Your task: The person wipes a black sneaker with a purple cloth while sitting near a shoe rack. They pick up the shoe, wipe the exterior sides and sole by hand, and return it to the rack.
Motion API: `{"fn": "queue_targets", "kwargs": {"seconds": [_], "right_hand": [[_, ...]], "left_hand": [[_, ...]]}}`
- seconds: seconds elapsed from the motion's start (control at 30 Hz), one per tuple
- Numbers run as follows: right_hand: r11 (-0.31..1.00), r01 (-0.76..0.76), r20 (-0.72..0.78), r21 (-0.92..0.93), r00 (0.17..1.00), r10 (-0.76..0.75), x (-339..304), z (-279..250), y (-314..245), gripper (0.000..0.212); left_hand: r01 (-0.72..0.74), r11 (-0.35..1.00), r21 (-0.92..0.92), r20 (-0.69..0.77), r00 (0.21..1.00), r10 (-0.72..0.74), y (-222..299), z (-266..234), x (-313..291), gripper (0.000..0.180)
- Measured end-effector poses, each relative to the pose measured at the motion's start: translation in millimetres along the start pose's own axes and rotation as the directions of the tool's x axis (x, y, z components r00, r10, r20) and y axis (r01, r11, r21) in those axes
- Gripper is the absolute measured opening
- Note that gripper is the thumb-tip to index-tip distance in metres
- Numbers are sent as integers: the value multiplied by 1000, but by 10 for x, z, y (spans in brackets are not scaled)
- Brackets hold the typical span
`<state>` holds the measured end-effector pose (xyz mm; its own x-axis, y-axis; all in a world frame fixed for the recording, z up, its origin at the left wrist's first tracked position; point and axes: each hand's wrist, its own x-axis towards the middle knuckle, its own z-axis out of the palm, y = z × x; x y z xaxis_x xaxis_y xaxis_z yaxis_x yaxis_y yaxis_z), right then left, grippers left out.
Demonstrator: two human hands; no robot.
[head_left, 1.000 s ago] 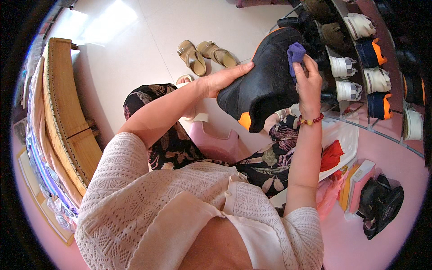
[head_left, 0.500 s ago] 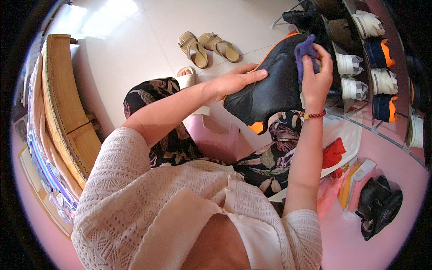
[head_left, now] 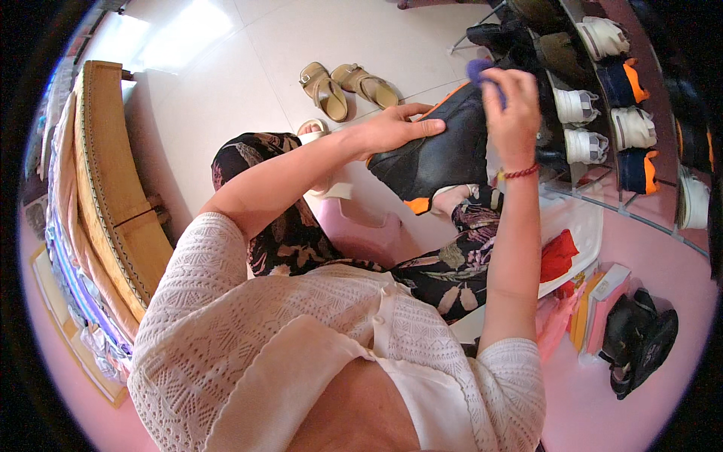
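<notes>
A black boot (head_left: 431, 163) with orange trim is held up over my lap, tilted, its far end partly hidden by my right hand. My left hand (head_left: 398, 129) grips the boot's left edge, thumb lying on the black upper and fingers behind it. In my right hand (head_left: 514, 113), somewhat smeared by motion, is a bunched purple cloth (head_left: 480, 71). The cloth is at the boot's far end; whether it touches the surface is hard to tell.
A shoe rack (head_left: 595, 177) with several shoes stands at the right. Tan sandals (head_left: 324, 92) lie on the tiled floor ahead. A pink stool (head_left: 358, 228) is between my legs, a wooden bed frame (head_left: 113, 173) at the left, a black bag (head_left: 639, 340) at the lower right.
My right hand has moved the purple cloth a little left and away from me along the boot. The boot has shifted slightly left, still in my left hand.
</notes>
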<state>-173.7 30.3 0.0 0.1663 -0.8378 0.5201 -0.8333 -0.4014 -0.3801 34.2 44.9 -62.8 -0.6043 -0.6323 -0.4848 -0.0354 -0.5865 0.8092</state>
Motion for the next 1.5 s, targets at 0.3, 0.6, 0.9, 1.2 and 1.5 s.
{"fn": "queue_targets", "kwargs": {"seconds": [0.3, 0.6, 0.9, 1.2, 1.5], "right_hand": [[991, -60, 176, 119, 984, 38, -102, 134, -256, 13], [958, -266, -79, 106, 958, 275, 36, -42, 237, 20], [989, -83, -116, 123, 988, 98, 11, -59, 106, 28], [938, -260, -257, 230, 913, 316, 115, -147, 157, 18], [756, -399, -31, 519, 875, 483, 81, -268, 52, 19]], "left_hand": [[60, 998, 13, -16, 998, -59, -89, -76, 96, 81], [157, 957, -245, 211, 972, -106, 120, -17, -118, 69], [357, 793, -494, 328, 921, -210, 74, -120, -84, 65], [353, 746, -565, 340, 923, -179, 60, -151, -8, 75], [320, 804, -501, 284, 938, -197, 109, -196, -34, 68]]}}
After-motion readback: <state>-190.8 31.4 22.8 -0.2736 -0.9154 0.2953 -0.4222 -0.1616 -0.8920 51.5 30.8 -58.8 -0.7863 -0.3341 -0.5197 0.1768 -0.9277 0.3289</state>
